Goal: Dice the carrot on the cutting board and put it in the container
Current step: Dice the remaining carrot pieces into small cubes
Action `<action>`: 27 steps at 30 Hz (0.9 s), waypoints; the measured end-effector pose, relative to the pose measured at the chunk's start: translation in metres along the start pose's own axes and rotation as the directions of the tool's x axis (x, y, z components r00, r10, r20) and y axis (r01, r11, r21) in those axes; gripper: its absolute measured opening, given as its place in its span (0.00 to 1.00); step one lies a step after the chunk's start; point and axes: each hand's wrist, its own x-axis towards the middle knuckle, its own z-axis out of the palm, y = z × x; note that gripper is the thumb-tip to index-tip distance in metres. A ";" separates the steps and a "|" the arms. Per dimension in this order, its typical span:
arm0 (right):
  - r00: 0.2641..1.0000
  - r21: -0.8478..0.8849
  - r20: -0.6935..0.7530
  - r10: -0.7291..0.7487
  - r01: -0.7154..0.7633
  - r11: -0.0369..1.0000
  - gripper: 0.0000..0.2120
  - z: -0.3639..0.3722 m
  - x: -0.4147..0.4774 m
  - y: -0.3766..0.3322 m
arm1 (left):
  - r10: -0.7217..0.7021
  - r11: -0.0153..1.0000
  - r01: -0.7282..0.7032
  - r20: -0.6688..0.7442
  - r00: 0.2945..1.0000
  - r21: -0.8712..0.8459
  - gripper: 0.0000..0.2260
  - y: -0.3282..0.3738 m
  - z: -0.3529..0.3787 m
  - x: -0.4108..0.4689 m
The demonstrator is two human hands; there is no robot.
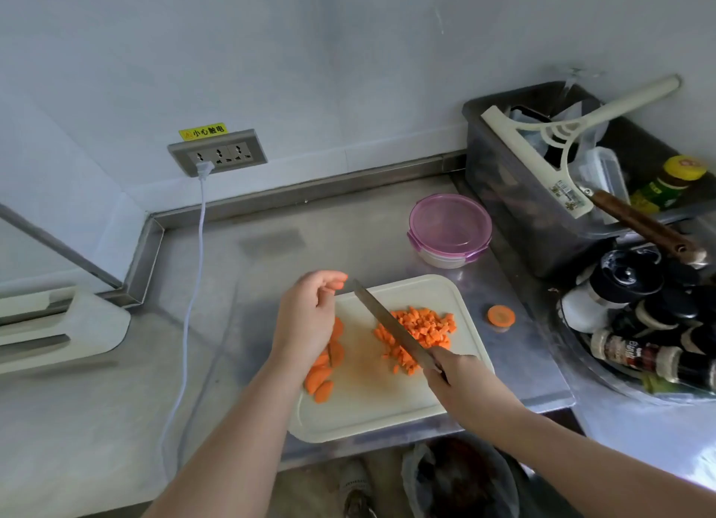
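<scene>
Head view: the left hand (306, 316) hovers over the left part of the white plastic cutting board (368, 409), which sits at the near edge of the grey steel worktop (271, 246). Its fingers (329, 279) are loosely curled, with an orange spot at the tips. Whether they pinch a bit of carrot I cannot tell. Under the palm lie the half-round orange carrot slices (323, 378), not yet diced.

Across the middle of the board the long steel knife (391, 324) slants with its tip close to those fingers. Just right of the blade is the heap of small orange carrot dice (426, 328). The right hand (453, 378) grips the knife handle, fingers wrapped tight round it.

Toward the far edge, beyond the board's far right corner, stands the round clear container with a pink clip-on lid (449, 227), with its lid on. A round orange carrot end piece (501, 316) lies on the worktop just right of the board.

Dicing seems about half done. Next, the left hand needs to pin the slices, fingertips tucked back from the blade. The lid must come off before any dice go in.
</scene>
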 end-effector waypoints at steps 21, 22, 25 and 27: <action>0.988 0.328 0.028 0.151 -0.152 0.932 0.08 0.018 0.015 -0.028 | -0.216 0.811 -0.053 0.382 0.899 0.583 0.13 -0.082 -0.015 0.018; 0.989 0.329 0.025 0.149 -0.149 0.933 0.09 0.015 0.015 -0.030 | -0.232 0.782 -0.089 0.421 0.877 0.617 0.13 -0.080 -0.015 0.022; 0.988 0.357 0.012 0.154 -0.148 0.922 0.08 0.011 0.015 -0.034 | -0.287 0.703 -0.150 0.471 0.834 0.695 0.11 -0.074 -0.013 0.033; 0.988 0.363 0.009 0.152 -0.145 0.920 0.07 0.009 0.014 -0.034 | -0.310 0.680 -0.170 0.490 0.815 0.713 0.10 -0.071 -0.011 0.037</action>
